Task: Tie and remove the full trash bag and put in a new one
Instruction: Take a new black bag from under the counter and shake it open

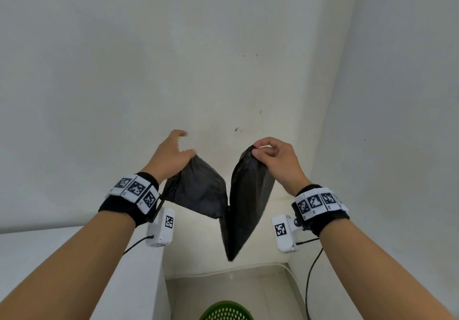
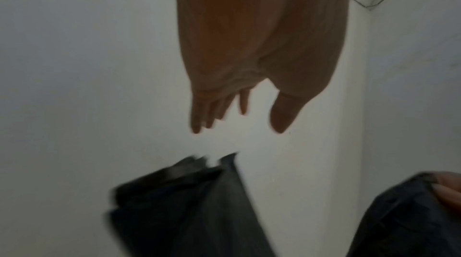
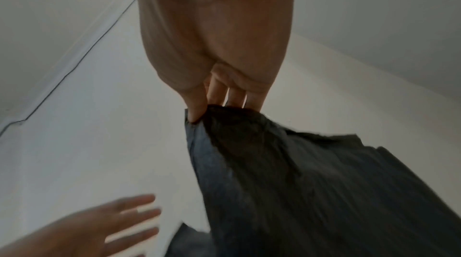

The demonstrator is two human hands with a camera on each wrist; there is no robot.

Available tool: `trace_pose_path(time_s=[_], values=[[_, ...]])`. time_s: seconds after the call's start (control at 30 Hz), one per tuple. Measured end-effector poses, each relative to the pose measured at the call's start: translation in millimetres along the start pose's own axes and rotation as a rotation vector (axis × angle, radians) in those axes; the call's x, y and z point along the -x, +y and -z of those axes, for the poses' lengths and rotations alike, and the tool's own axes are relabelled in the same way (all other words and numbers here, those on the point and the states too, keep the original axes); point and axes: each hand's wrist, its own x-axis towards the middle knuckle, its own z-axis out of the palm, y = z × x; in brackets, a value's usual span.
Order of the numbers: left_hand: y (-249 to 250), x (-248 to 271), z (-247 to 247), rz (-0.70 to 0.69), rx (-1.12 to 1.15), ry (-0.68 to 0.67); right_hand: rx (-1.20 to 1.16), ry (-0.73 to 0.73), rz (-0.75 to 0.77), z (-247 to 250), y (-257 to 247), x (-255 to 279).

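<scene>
A folded black trash bag [image 1: 248, 195] hangs in the air in front of a white wall. My right hand [image 1: 258, 149] pinches its upper right corner between thumb and fingers; the right wrist view shows the right hand [image 3: 222, 109] and the black plastic [image 3: 299, 182] draping down from that pinch. My left hand [image 1: 183, 143] is beside the bag's left corner with its fingers spread. In the left wrist view the left hand [image 2: 239, 129] has straight fingers and holds nothing, and the bag's blurred left flap [image 2: 189, 212] lies apart below it.
The rim of a green perforated bin [image 1: 226, 311] shows at the bottom, on a tiled floor in a narrow alcove. A white ledge [image 1: 74, 245] runs along the left. White walls meet in a corner at the right [image 1: 323, 121].
</scene>
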Motion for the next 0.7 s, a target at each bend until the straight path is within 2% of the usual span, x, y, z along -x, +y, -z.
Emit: trace_pose_path(time_s=[0.07,0.13,0.2,0.27,0.37,0.43,0.5,0.6,0.7], values=[[16,5,-13,-0.146,0.154,-0.085,-0.027,-0.074,0.003,-1,-6,-4],[32,8,-30,-0.211,0.256,-0.206,-0.042,-0.136,0.0,-4,-10,-5],[41,7,-47,-0.228,0.273,-0.299,-0.076,-0.156,0.002,-6,-15,-4],[42,4,-59,-0.258,0.21,-0.327,-0.078,-0.15,0.012,-6,-17,-1],[34,-1,-64,-0.285,0.165,-0.179,0.063,-0.187,-0.056,6,-14,0],[27,-4,-59,-0.283,0.172,-0.07,0.257,-0.308,-0.151,18,-6,1],[17,-8,-52,-0.29,0.167,-0.041,0.403,-0.39,-0.175,29,2,4],[4,-12,-46,-0.281,0.155,-0.019,0.445,-0.405,-0.17,40,9,4],[-6,-18,-43,-0.241,0.208,0.035,0.488,-0.479,-0.208,44,12,2]])
